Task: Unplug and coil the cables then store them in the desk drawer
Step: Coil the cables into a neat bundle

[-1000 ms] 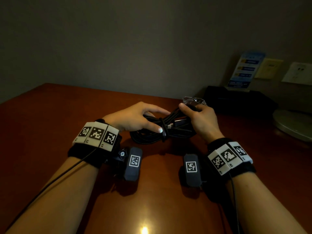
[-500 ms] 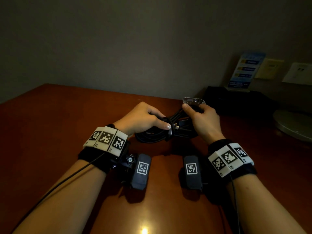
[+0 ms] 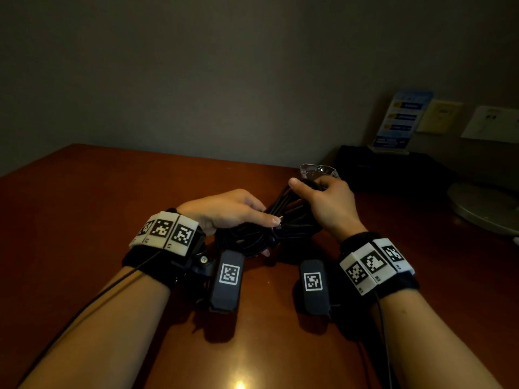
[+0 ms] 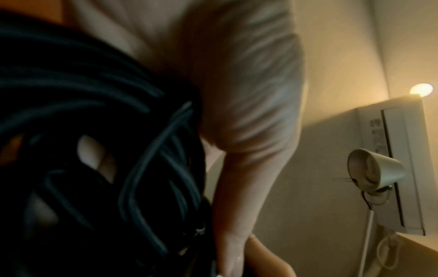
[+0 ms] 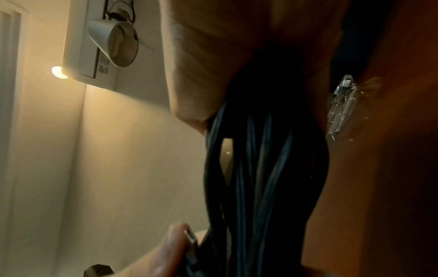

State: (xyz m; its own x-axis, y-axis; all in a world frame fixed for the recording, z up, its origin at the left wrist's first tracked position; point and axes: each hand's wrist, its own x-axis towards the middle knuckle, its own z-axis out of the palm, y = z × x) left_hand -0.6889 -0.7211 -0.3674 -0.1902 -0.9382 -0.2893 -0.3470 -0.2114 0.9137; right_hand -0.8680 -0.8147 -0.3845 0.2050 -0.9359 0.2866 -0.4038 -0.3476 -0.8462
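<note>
A coiled bundle of black cable hangs between both hands just above the red-brown desk. My left hand grips the bundle's near left end, thumb lying across the strands with a small metal plug end at its tip. My right hand holds the far right end, fingers curled over the loops. In the left wrist view the cable loops fill the left side, blurred. The right wrist view shows the cable strands running down from my palm to the left thumb. No drawer is in view.
A clear glass ashtray sits just behind my right hand. A black box with a blue leaflet stand is at the back right, wall sockets beyond it. A round grey base lies at the right edge.
My left hand has shifted right and nearer along the bundle, closing onto its middle. The right hand has lifted its end slightly toward the ashtray.
</note>
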